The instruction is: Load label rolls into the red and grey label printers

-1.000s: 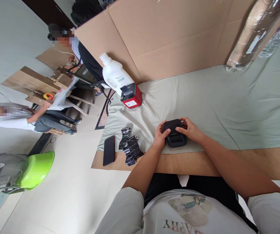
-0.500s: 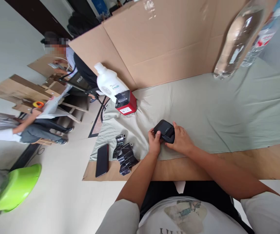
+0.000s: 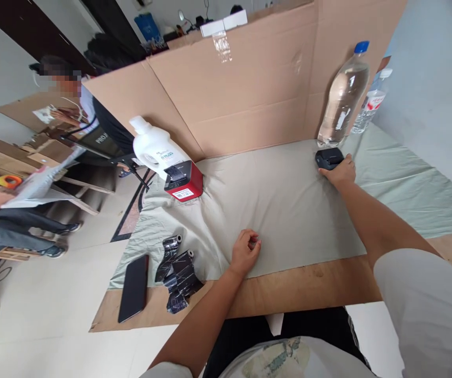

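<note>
My right hand (image 3: 344, 170) grips a small black box-shaped device (image 3: 328, 158), which looks like a portable printer, at the far right of the cloth. The device is just in front of a large clear bottle (image 3: 345, 100) with a blue cap. My left hand (image 3: 245, 253) rests near the front of the cloth, loosely curled, thumb apart from the fingers, with nothing visible in it. To its left lie partly unrolled black film rolls (image 3: 184, 273) and a dark phone (image 3: 133, 289).
A red and black box-shaped device (image 3: 184, 181) stands beside a white jug (image 3: 158, 147) at the table's left. A cardboard panel (image 3: 249, 100) borders the back. A smaller water bottle (image 3: 371, 105) stands behind the large one. Other people sit at the left, one near orange tape (image 3: 9, 181).
My right hand has carried the black device from the front middle to the far right, near the large bottle. My left hand has let go of it and stays near the front. The view has shifted.
</note>
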Demonstrator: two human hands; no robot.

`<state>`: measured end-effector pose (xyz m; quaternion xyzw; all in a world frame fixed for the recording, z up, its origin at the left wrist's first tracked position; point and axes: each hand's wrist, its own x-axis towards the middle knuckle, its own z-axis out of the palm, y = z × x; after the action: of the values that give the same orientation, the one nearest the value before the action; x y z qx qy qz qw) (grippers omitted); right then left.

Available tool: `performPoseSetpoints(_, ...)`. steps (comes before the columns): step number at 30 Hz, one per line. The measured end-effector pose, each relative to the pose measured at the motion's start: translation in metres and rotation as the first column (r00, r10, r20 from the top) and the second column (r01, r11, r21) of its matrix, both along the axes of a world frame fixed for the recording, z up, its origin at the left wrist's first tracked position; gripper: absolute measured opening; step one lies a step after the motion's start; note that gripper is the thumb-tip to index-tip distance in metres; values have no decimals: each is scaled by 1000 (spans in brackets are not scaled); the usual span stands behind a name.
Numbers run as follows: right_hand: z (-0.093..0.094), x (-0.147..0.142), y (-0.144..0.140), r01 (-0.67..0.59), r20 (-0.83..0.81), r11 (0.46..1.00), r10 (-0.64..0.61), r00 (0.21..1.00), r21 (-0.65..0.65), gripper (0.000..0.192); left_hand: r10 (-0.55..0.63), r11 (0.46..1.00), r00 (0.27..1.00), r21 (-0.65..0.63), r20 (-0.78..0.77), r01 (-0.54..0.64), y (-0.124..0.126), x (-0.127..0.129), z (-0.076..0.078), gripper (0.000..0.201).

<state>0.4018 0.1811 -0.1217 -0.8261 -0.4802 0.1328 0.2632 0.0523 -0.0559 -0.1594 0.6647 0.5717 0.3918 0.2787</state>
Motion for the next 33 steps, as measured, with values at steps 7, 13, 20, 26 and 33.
performPoseSetpoints(7,-22,-3,-39,-108,144,994,103,984,31,114,-22,997,993,-69,-115,14,1,2,-2,15)
performPoseSetpoints(13,-24,-10,-109,-154,262,978,187,947,-140,89,-198,979,857,-55,-475,196,-7,10,5,42)
performPoseSetpoints(20,-26,-13,-185,-217,362,925,327,873,-314,85,-260,961,756,-89,-601,260,-17,13,7,50)
performPoseSetpoints(26,-33,-13,-205,-217,379,916,343,860,-336,92,-277,961,816,-136,-507,242,-4,7,15,49)
performPoseSetpoints(33,-34,-12,-204,-215,377,920,336,863,-328,95,578,764,643,56,-502,-643,114,-101,90,84)
